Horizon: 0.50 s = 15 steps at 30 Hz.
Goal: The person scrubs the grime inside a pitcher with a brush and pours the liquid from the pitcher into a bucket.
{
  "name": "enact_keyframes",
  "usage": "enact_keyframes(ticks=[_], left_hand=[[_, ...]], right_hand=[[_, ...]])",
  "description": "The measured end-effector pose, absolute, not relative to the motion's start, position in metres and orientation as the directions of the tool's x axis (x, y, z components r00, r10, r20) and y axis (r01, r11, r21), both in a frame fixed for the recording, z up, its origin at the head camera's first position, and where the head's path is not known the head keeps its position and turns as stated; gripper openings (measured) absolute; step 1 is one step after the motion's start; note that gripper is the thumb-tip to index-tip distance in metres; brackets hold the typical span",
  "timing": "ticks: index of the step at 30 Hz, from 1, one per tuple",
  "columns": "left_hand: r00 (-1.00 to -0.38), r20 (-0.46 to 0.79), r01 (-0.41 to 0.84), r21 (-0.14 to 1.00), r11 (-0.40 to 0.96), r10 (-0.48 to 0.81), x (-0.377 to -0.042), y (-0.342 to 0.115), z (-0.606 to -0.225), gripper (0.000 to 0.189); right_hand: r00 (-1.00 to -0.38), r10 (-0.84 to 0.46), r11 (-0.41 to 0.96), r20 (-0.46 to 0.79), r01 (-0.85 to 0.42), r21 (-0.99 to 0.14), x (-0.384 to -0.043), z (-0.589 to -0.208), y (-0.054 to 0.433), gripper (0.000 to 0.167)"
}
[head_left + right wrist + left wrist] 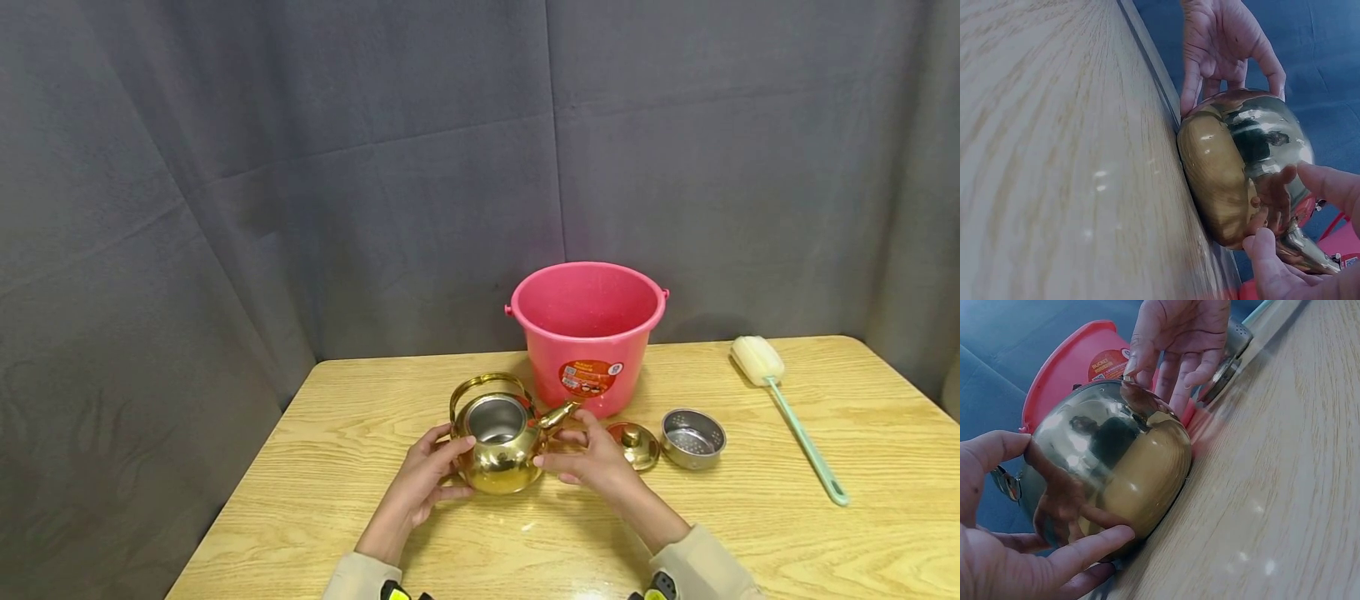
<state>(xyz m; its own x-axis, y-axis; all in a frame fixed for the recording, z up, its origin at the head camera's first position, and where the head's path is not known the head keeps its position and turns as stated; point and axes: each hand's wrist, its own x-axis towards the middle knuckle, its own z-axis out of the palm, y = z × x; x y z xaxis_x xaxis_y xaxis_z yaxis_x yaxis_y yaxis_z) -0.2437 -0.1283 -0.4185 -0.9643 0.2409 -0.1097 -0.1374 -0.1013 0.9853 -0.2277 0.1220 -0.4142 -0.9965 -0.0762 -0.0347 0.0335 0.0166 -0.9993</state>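
Note:
A shiny gold teapot without its lid stands on the table in front of the bucket, its steel inside showing and its hoop handle raised. On its left side my left hand holds the round body, thumb high and fingers low. From the right, my right hand holds the body with fingers around the spout. In the left wrist view the polished belly lies between both hands and reflects them. The right wrist view shows the base of the pot down at the table surface.
Behind the teapot stands a pink bucket. The gold lid lies to the right of my right hand, beside a perforated steel strainer. A sponge brush with a pale green handle lies further right. Grey cloth hangs behind the table.

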Motion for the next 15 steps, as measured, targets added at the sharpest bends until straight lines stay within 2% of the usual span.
enact_keyframes(ticks=[6,15], left_hand=[[-0.967,-0.117,-0.142,0.985,-0.095,0.227,-0.2432,-0.1286,-0.4183,0.073],[-0.969,-0.119,-0.14,0.987,-0.083,0.218,-0.2429,-0.1292,-0.4174,0.071]], right_hand=[[-0.996,-0.076,0.024,-0.045,0.043,-0.999,-0.2291,-0.415,0.1212,0.095],[-0.994,-0.102,0.031,-0.033,0.03,-0.999,-0.2285,-0.4142,0.1215,0.089]])
